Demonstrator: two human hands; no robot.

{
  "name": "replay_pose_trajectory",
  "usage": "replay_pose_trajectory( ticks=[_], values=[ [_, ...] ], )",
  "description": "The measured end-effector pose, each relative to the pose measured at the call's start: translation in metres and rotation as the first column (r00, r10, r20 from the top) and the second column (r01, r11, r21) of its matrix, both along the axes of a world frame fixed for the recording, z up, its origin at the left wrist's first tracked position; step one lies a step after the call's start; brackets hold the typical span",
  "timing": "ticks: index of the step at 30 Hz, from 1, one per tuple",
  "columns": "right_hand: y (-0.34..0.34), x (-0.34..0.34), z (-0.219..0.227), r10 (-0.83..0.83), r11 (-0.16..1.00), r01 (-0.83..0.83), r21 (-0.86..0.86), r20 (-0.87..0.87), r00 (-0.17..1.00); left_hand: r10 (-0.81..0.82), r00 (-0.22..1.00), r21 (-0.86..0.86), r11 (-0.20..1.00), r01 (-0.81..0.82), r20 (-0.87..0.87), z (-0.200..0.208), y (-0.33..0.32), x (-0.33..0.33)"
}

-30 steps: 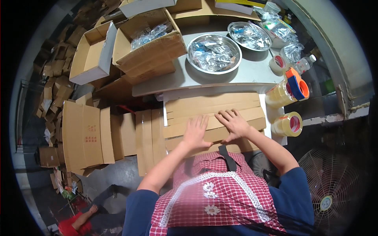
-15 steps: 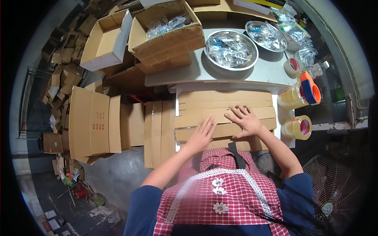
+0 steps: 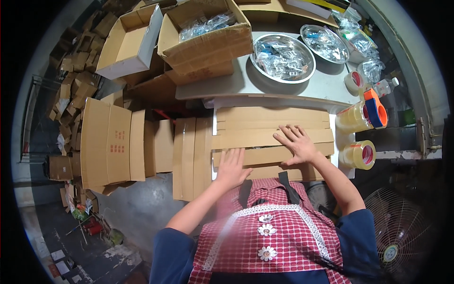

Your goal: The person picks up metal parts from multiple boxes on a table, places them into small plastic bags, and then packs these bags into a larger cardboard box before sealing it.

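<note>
Cluttered packing bench: flattened cardboard stack [image 3: 272,137] is pressed under both flat, open palms, left hand [image 3: 232,166] nearer the body, right hand [image 3: 295,143] beyond; even downward pressure is advised.

- Flattened cartons [image 3: 272,137] lie stacked on the worktop [image 3: 236,85] edge nearest the person; both hands rest on them
- Behind the cartons: two metal bowls [image 3: 283,57]; left of those, an open box of bags [image 3: 205,31]
- Right of the cartons: tape rolls [image 3: 360,154]
- Left of the cartons: more flat cardboard [image 3: 191,156], off the worktop
</note>
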State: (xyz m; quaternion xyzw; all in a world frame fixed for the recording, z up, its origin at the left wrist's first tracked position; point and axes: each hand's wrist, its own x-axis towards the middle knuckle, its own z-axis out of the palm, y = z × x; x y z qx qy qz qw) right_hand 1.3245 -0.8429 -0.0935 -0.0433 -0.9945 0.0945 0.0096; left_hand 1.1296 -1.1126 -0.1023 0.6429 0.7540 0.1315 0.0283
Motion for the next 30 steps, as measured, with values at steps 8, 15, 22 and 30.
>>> replay_pose_trajectory(
  ticks=[8, 15, 22, 30],
  values=[
    [0.008, 0.004, -0.006, 0.056, 0.998, -0.057, -0.009, -0.014, 0.998, 0.086, 0.948, -0.239, 0.971, -0.011, 0.307, 0.007, -0.005, -0.031],
    [0.008, 0.009, -0.007, 0.071, 0.997, -0.071, -0.001, -0.031, 0.997, -0.195, 0.981, -0.147, 0.970, 0.193, -0.002, 0.026, 0.071, -0.004],
    [0.043, 0.041, 0.005, -0.011, 1.000, 0.011, 0.018, 0.004, 1.000, -0.302, 0.951, -0.141, 0.946, 0.291, -0.065, -0.009, 0.087, -0.015],
    [0.004, 0.055, -0.015, -0.179, 0.980, 0.184, 0.074, -0.063, 0.982, -0.271, 0.956, -0.149, 0.956, 0.253, -0.112, -0.002, 0.082, 0.005]
  ],
)
